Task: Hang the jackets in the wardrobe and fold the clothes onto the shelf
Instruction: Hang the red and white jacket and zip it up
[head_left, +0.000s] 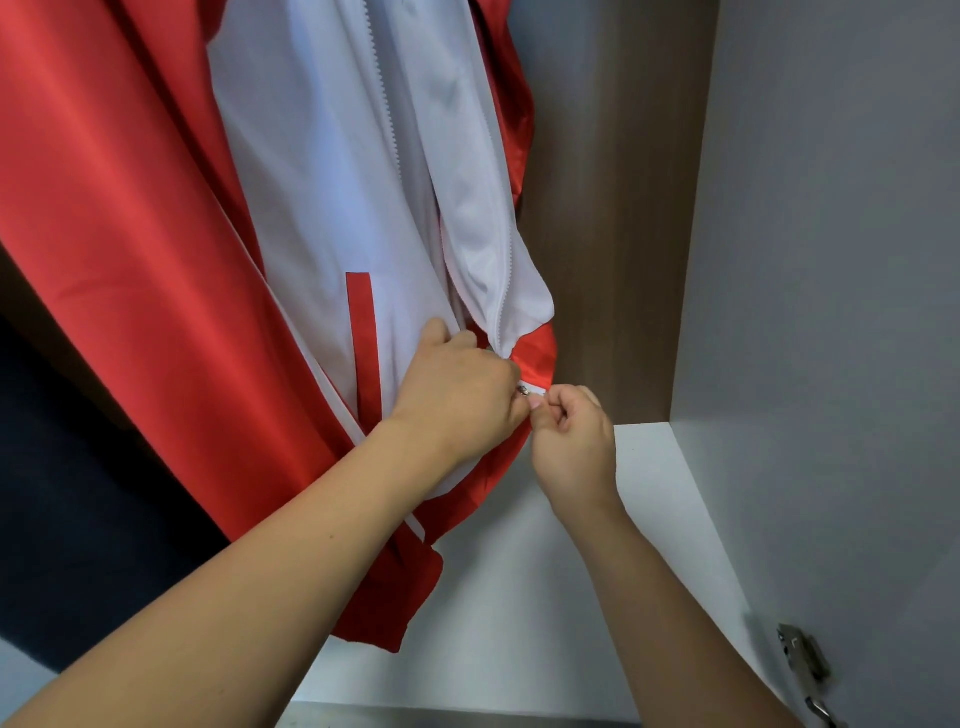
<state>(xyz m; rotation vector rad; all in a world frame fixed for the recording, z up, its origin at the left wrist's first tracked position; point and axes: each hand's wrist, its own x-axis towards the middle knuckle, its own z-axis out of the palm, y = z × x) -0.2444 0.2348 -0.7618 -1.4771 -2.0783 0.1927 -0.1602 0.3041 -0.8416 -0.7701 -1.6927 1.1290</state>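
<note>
A red and white zip-up jacket hangs inside the wardrobe, its front open along the white zipper. My left hand grips the left front panel at the bottom hem, next to the zipper end. My right hand pinches the bottom of the right panel, where a small metal zipper slider shows between the two hands. Both hands meet at the jacket's lower edge. The hanger and rail are out of view above.
The wardrobe's white floor shelf lies below the jacket. A brown back panel and a grey right side wall enclose it. A metal hinge sits at the lower right. Dark fabric hangs at the left.
</note>
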